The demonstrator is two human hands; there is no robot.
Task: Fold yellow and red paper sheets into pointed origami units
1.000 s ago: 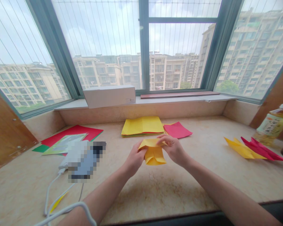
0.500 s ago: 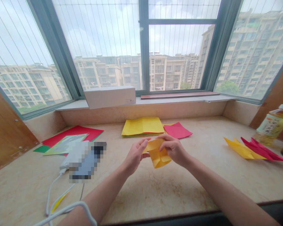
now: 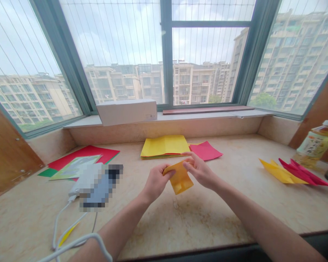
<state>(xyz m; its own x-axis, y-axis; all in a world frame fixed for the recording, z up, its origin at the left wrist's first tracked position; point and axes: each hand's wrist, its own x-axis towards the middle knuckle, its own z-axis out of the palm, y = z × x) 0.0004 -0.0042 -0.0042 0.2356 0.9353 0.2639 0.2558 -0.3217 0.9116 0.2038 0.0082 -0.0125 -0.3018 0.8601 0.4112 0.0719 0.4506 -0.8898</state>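
A folded piece of yellow paper is held up above the counter between both hands. My left hand pinches its upper left corner, thumb on the near face. At the upper right edge my right hand grips the same paper with thumb and fingers. Creases and a small folded flap show near the paper's lower end. Behind the hands lie a stack of yellow paper sheets, with red and green edges showing beneath, and a pink-red sheet.
To the right are a folded yellow paper shape, a folded magenta one and a drink bottle. At left are red sheets, a blurred phone-like object and a white cable. A white box sits on the sill.
The yellow paper has turned and looks narrower, its side parts no longer spread. My left thumb has moved onto its near face, and my right fingers have shifted up to its top edge.
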